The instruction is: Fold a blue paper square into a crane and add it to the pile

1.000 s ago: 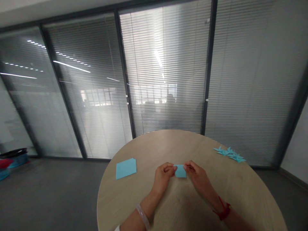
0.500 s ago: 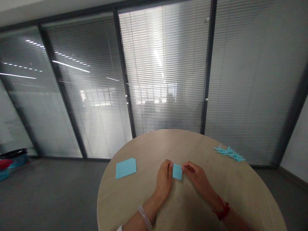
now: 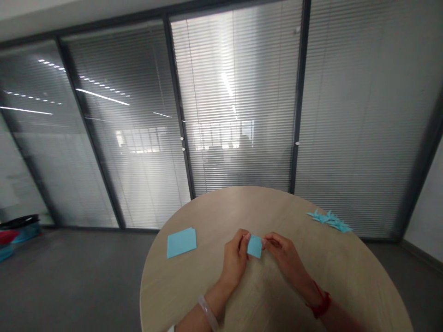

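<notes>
A small folded light-blue paper lies on the round wooden table between my two hands. My left hand pinches its left edge with curled fingers. My right hand pinches its right edge, fingers closed. My left wrist wears a clear bangle, my right wrist a red cord.
A stack of flat light-blue paper squares lies to the left of my hands. Several folded blue paper figures sit near the table's far right edge. Glass walls with blinds stand behind the table, and coloured bags lie on the floor at far left.
The folded paper has become narrower between my hands, and both hands have drawn slightly closer together over it.
</notes>
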A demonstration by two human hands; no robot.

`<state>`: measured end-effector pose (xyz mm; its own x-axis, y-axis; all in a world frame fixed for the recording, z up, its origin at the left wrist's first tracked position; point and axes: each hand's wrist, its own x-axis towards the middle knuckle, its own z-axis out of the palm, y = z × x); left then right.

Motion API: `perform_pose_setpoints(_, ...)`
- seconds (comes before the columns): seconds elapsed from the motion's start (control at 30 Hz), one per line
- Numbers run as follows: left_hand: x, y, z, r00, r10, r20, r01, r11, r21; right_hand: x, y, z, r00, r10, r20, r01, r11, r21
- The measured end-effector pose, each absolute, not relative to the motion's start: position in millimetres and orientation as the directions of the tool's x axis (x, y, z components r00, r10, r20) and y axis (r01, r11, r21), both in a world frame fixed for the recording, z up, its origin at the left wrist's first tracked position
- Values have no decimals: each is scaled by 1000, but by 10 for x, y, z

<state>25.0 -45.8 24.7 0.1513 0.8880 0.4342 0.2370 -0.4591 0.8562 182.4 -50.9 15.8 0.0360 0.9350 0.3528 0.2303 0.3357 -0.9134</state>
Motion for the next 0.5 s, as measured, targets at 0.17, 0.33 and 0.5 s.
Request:
perform_pose_setpoints(0.17, 254, -475, 256, 150, 883, 446, 208, -469, 859, 1823, -524, 169, 28, 933, 359, 221, 344, -912)
perform_pose_setpoints(0.33, 266, -471, 235, 147, 882, 448, 219, -471, 855, 1832, -523, 164, 12, 933, 360, 203, 350, -915)
perform_pose_setpoints(0.5, 274, -423, 182, 138, 902, 410, 243, -432, 869, 1849, -525, 174, 56, 930, 362, 201, 345, -917)
